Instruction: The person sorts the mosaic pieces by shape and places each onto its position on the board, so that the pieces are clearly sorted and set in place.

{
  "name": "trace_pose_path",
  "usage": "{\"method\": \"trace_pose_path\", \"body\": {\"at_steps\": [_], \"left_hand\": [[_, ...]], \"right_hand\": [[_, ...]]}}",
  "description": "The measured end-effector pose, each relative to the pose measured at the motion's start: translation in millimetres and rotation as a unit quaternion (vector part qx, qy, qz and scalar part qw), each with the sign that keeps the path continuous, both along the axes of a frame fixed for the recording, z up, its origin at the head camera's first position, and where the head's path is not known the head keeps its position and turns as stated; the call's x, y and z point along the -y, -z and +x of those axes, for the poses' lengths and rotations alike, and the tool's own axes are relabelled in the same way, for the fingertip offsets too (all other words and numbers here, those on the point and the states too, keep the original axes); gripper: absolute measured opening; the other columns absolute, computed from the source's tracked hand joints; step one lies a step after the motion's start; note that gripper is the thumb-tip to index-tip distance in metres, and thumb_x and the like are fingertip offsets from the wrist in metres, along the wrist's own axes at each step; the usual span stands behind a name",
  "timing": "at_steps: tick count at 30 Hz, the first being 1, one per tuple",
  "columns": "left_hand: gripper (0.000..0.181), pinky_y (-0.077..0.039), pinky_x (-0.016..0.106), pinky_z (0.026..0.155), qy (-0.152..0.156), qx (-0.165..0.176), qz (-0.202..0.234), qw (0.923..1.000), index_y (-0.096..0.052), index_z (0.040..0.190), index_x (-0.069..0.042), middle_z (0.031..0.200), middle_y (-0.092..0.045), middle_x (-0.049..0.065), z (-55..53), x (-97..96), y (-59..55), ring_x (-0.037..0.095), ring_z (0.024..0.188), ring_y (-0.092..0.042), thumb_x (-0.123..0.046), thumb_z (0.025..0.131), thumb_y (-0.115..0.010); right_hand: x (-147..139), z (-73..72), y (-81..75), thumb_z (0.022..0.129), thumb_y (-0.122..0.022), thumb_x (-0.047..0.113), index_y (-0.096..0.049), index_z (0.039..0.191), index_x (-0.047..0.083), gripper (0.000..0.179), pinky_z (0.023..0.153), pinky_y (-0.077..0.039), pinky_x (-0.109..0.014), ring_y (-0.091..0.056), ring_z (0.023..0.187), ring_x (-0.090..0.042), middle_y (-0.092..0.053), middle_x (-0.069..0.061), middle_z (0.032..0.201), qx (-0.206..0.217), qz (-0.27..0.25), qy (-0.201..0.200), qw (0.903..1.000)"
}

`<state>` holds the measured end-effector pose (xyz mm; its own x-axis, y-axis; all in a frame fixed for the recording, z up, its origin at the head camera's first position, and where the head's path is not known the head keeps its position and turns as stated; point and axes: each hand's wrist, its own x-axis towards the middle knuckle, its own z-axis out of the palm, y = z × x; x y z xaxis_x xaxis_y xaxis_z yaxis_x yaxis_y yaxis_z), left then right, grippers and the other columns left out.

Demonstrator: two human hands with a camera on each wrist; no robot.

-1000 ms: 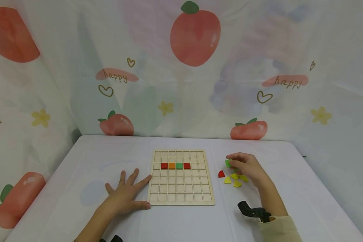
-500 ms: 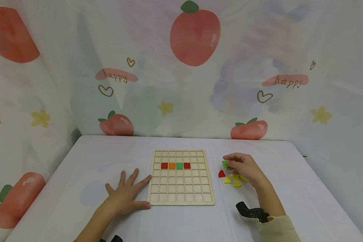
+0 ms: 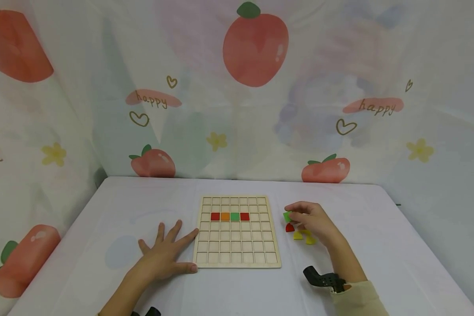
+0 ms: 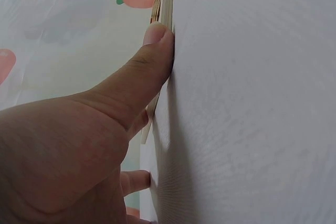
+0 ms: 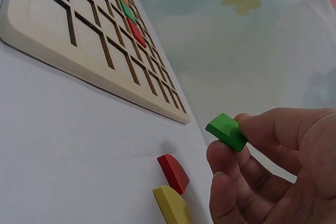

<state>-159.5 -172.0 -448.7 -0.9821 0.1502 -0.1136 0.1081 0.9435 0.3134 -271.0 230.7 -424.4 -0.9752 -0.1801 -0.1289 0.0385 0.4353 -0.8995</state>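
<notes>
My right hand [image 3: 311, 220] pinches a green square tile [image 5: 227, 131] between thumb and fingers, above the table to the right of the board. Below it lie a red quarter-round piece [image 3: 290, 228] and several yellow pieces [image 3: 310, 240], partly covered by the hand. The wooden grid board [image 3: 237, 245] lies flat in the middle, one row holding a red tile [image 3: 215, 216], an orange tile [image 3: 225, 216], a green tile [image 3: 235, 216] and a second red tile [image 3: 245, 216]. With fingers spread, my left hand [image 3: 163, 259] rests on the table, thumb and index fingertip at the board's left edge.
A white-covered table [image 3: 237, 289] carries everything, its far edge against a printed cloth backdrop [image 3: 245, 153]. A black wrist mount [image 3: 324, 278] sits on the right forearm, low over the table.
My right hand has moved left toward the board with the green tile in its pinch, now over the red piece. The left hand and the board stay in place.
</notes>
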Motion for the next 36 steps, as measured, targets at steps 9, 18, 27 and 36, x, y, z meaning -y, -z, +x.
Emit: {"method": "trace_pose_path", "body": {"at_steps": [9,18,27,36], "left_hand": [[0.098,-0.001,0.093,0.087,-0.003,-0.005,0.001,1.0000,-0.038,0.151,-0.044,0.166,-0.020,0.014,-1.5,0.9,4.0,0.059,0.146,-0.002,-0.078,0.065,-0.069],[0.097,-0.001,0.092,0.089,-0.004,-0.001,0.000,1.0000,-0.037,0.151,-0.044,0.166,-0.019,0.013,-1.1,0.8,2.8,0.058,0.147,-0.001,-0.077,0.066,-0.069],[0.096,0.000,0.092,0.089,-0.002,0.000,-0.002,1.0000,-0.037,0.152,-0.044,0.166,-0.018,0.013,-2.1,-1.2,1.1,0.058,0.147,-0.001,-0.076,0.067,-0.070],[0.097,0.000,0.092,0.087,-0.004,0.001,0.001,1.0000,-0.038,0.152,-0.044,0.166,-0.019,0.014,0.8,-2.3,-2.3,0.060,0.146,-0.002,-0.075,0.066,-0.071]], "right_hand": [[9.6,1.6,1.6,0.097,-0.064,0.017,-0.065,0.123,0.000,0.031,0.069,-0.053,-0.030,-0.065,0.090,-0.022,-0.069,-0.012,0.111,-0.003,0.002,-0.013,0.9999],[22.9,0.5,4.6,0.096,-0.064,0.015,-0.068,0.119,0.003,0.026,0.064,-0.053,-0.031,-0.059,0.074,-0.024,-0.067,-0.012,0.096,0.003,-0.003,-0.028,0.9996],[32.7,0.3,2.4,0.094,-0.063,0.011,-0.068,0.119,0.003,0.026,0.066,-0.053,-0.032,-0.062,0.080,-0.024,-0.067,-0.013,0.099,0.002,0.000,-0.031,0.9995],[45.1,-3.5,0.5,0.093,-0.062,0.009,-0.067,0.119,0.002,0.027,0.053,-0.042,-0.028,-0.054,0.065,-0.022,-0.064,-0.012,0.091,0.003,-0.016,-0.032,0.9993]]}}
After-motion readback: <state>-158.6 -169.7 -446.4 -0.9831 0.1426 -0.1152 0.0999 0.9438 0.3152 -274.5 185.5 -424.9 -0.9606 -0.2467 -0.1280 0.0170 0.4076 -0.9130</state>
